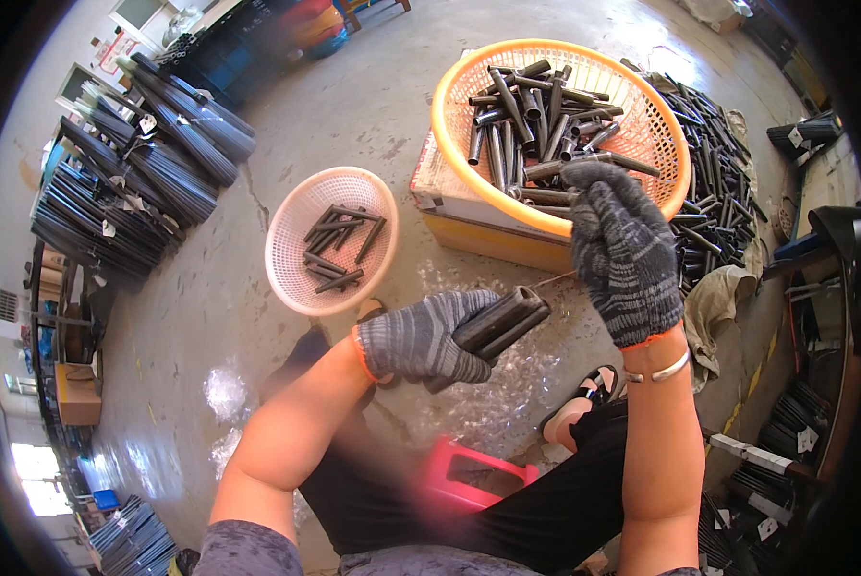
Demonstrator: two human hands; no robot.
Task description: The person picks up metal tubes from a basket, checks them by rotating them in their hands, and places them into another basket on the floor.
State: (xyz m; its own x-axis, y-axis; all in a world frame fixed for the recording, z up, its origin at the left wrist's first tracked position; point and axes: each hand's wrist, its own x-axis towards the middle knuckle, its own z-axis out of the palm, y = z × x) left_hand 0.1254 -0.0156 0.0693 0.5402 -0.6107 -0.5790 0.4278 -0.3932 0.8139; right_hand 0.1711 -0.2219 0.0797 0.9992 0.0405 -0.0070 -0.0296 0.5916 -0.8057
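Observation:
My left hand (pixel 428 338), in a grey knitted glove with an orange cuff, is wrapped round a few short black tubes (pixel 503 324), their hollow ends pointing up and to the right. My right hand (pixel 624 252), gloved alike, is raised at the near rim of an orange plastic basket (pixel 678 173). Its fingers are bent together; what they hold, if anything, I cannot make out. A thin line runs between the held tubes and my right hand. Many loose black tubes (pixel 544 120) lie crisscrossed in the orange basket.
Under the orange basket stands a cardboard box (pixel 493 240). A smaller pale pink basket (pixel 278 252) with several black tubes is on the floor to the left. A large tube pile (pixel 714 182) lies at right. Bundled long rods (pixel 176 144) line the left; a pink stool (pixel 449 480) is below me.

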